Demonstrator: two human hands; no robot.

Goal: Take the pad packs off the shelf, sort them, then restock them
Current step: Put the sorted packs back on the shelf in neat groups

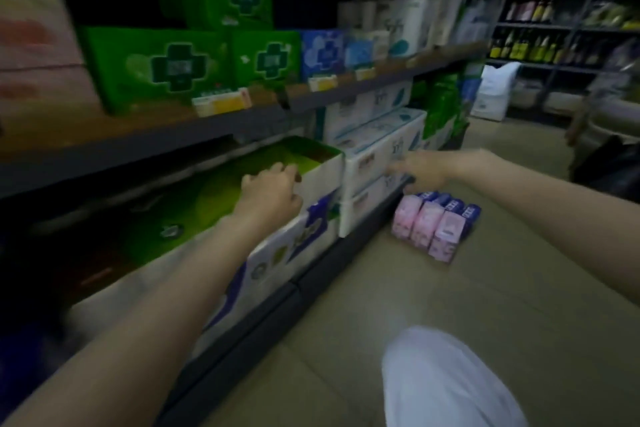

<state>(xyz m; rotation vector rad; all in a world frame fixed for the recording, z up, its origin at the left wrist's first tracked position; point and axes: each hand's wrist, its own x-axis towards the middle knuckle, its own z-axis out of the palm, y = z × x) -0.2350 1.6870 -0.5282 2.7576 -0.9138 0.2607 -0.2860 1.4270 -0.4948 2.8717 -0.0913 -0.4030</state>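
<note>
I see the dark shelf (145,146) running along my left, with a big green-topped pack (207,198) on its lowest level. My left hand (272,192) rests curled on that pack's top edge. My right hand (420,168) touches the white packs (377,163); its grip is too blurred to tell. Pink pad packs (434,222) stand on the floor just beside the shelf.

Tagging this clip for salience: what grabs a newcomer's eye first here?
Probably the bright green boxes on the upper shelf at left, vivid against the dark aisle. Next, the two bare hands reaching to the bottom shelf: the left hand on the rim of an open green-lined carton, the right hand against the stacked white cartons. A cluster of pink packs stands on the floor beneath the right hand.
</note>
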